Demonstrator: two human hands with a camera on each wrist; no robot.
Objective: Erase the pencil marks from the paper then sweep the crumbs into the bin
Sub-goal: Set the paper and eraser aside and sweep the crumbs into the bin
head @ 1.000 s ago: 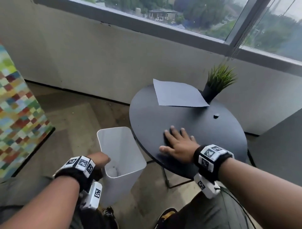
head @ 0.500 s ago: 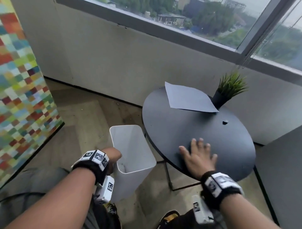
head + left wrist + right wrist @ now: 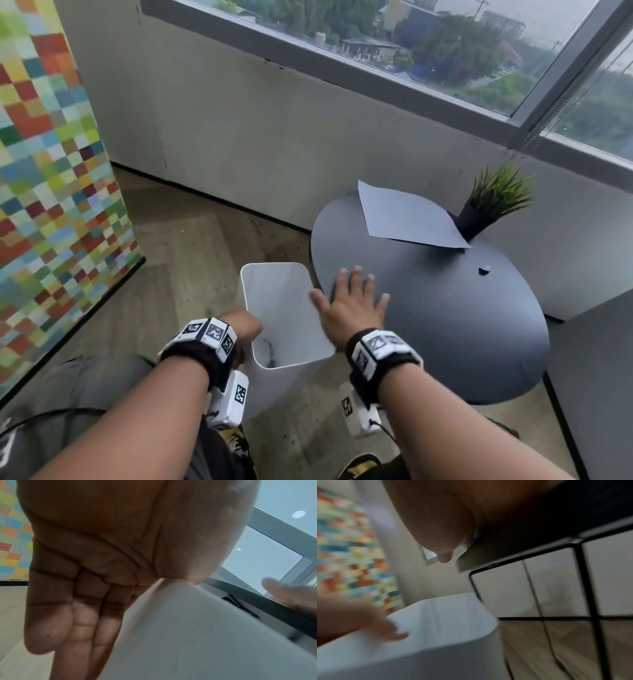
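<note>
My right hand (image 3: 349, 305) lies flat, fingers spread, on the left edge of the round black table (image 3: 445, 325), its thumb out over the white bin (image 3: 284, 308). My left hand (image 3: 245, 325) grips the bin's near rim and holds it tilted just under that edge. In the left wrist view the fingers (image 3: 82, 622) run down the outer bin wall (image 3: 188, 635); in the right wrist view the thumb (image 3: 390, 632) sits inside the bin (image 3: 445, 622). Dark specks lie in the bin. The grey paper (image 3: 407, 219) lies at the table's far side, a small dark eraser (image 3: 484, 269) near it.
A potted green plant (image 3: 496, 195) stands behind the paper against the wall. A multicoloured checked panel (image 3: 51, 188) stands at the left on the wooden floor. A dark grey surface (image 3: 592, 377) adjoins the table at the right. Black metal legs (image 3: 583, 588) run under the table.
My right hand has slid leftward across the table from its near middle to the left edge above the bin. The left hand has brought the bin up closer to that edge.
</note>
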